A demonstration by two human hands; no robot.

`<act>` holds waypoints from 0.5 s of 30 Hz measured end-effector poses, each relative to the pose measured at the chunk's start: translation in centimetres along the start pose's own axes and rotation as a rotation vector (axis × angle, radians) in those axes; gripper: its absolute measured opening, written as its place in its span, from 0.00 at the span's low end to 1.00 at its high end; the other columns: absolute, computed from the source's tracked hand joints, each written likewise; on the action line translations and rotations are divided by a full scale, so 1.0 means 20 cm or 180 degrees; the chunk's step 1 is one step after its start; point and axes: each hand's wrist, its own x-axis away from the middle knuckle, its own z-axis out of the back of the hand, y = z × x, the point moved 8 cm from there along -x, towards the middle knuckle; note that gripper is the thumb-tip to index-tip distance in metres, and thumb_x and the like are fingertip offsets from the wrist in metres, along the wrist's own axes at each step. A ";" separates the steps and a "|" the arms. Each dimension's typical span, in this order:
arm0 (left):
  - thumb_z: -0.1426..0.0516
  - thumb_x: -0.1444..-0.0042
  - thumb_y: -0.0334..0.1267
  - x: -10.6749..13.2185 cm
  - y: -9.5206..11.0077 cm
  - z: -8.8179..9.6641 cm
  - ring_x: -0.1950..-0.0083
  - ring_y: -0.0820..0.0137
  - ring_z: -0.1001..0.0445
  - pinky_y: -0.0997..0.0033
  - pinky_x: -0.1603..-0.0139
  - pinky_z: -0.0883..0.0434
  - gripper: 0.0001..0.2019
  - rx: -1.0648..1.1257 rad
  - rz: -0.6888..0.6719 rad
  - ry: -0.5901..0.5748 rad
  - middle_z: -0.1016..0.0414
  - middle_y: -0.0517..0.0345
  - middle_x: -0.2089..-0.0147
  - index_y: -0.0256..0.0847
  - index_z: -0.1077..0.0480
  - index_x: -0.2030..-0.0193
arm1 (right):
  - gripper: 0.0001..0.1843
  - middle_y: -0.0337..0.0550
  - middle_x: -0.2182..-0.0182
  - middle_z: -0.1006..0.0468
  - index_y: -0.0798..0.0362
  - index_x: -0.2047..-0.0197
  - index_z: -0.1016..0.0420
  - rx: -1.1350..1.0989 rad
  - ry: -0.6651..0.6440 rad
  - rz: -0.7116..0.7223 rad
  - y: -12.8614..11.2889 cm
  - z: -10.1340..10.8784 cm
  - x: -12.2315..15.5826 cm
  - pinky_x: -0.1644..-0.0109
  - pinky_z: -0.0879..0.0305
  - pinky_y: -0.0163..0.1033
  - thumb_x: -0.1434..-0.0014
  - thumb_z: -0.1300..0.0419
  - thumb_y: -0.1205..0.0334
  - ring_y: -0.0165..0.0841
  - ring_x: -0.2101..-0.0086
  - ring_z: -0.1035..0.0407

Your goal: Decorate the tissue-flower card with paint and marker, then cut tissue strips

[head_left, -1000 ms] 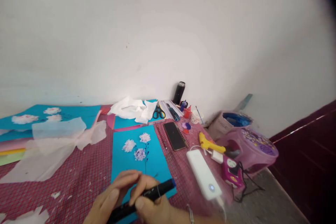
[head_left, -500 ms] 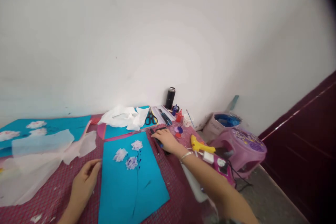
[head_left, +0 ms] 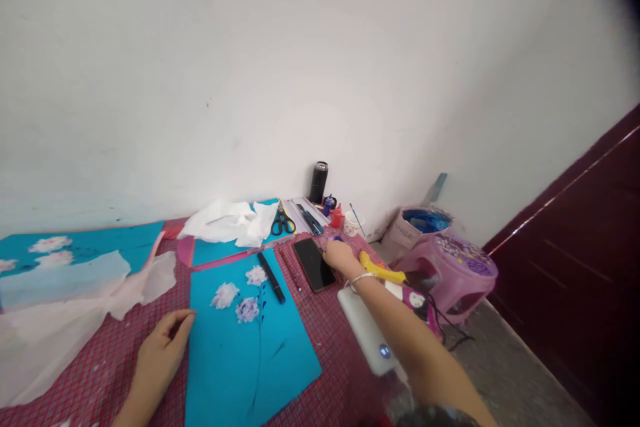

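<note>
My left hand (head_left: 160,353) lies flat with fingers stretched out, on the red checked cloth (head_left: 105,373) at the left edge of the blue sheet (head_left: 250,353) with its tissue flowers (head_left: 235,297). My right hand (head_left: 340,257) reaches out past the black phone (head_left: 313,264), fingers curled down by small purple and red round pieces; what they hold, if anything, is hidden. A black marker (head_left: 271,277) lies loose on the blue sheet's upper right corner.
A white power bank (head_left: 367,340) lies under my right forearm, with a yellow glue gun (head_left: 383,270) and pink stool (head_left: 455,273) to the right. Scissors (head_left: 283,221), white tissue (head_left: 225,221), a dark bottle (head_left: 319,181), paint bottles and a cup stand by the wall. More tissue lies at left.
Both hands held the black marker a second ago. My right hand carried it forward and let it go on the blue sheet, then moved right past the phone. My left hand settled flat.
</note>
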 end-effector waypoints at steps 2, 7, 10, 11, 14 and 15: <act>0.46 0.50 0.59 0.00 0.01 0.00 0.52 0.52 0.21 0.57 0.50 0.26 0.22 0.0013 -0.0056 0.0001 0.17 0.52 0.57 0.44 0.24 0.62 | 0.20 0.49 0.46 0.25 0.54 0.42 0.29 0.0031 -0.0135 0.0002 0.00 -0.01 0.00 0.49 0.26 0.51 0.33 0.39 0.55 0.40 0.51 0.26; 0.46 0.50 0.59 0.01 0.04 0.00 0.55 0.54 0.20 0.58 0.52 0.25 0.22 0.0048 -0.0188 0.0012 0.17 0.52 0.59 0.44 0.24 0.62 | 0.20 0.49 0.45 0.26 0.54 0.42 0.29 0.0077 -0.0419 0.0104 0.01 -0.01 0.00 0.48 0.26 0.51 0.33 0.39 0.55 0.40 0.51 0.27; 0.46 0.50 0.58 0.01 0.06 0.00 0.56 0.54 0.20 0.59 0.53 0.25 0.21 0.0088 -0.0245 0.0054 0.17 0.52 0.60 0.44 0.24 0.63 | 0.20 0.49 0.45 0.26 0.54 0.42 0.29 0.0120 -0.0581 0.0139 0.01 -0.01 0.01 0.48 0.26 0.51 0.33 0.39 0.55 0.40 0.51 0.27; 0.46 0.50 0.57 0.01 0.07 0.00 0.56 0.55 0.20 0.59 0.53 0.25 0.21 0.0093 -0.0264 0.0070 0.17 0.52 0.60 0.44 0.24 0.64 | 0.20 0.49 0.45 0.26 0.54 0.42 0.29 0.0133 -0.0639 0.0144 0.01 -0.01 0.02 0.48 0.26 0.51 0.34 0.38 0.55 0.40 0.51 0.27; 0.47 0.49 0.57 0.02 0.10 0.00 0.57 0.55 0.20 0.60 0.54 0.25 0.20 0.0093 -0.0357 0.0088 0.17 0.51 0.61 0.44 0.24 0.64 | 0.20 0.49 0.45 0.26 0.54 0.42 0.29 0.0155 -0.0791 0.0124 0.03 -0.03 0.03 0.49 0.26 0.51 0.34 0.38 0.55 0.40 0.51 0.26; 0.48 0.49 0.56 0.02 0.11 0.00 0.56 0.55 0.20 0.60 0.53 0.25 0.20 0.0097 -0.0390 0.0080 0.17 0.51 0.61 0.44 0.24 0.64 | 0.20 0.49 0.45 0.26 0.54 0.42 0.29 0.0157 -0.0818 0.0104 0.03 -0.04 0.04 0.49 0.26 0.51 0.34 0.39 0.55 0.40 0.51 0.26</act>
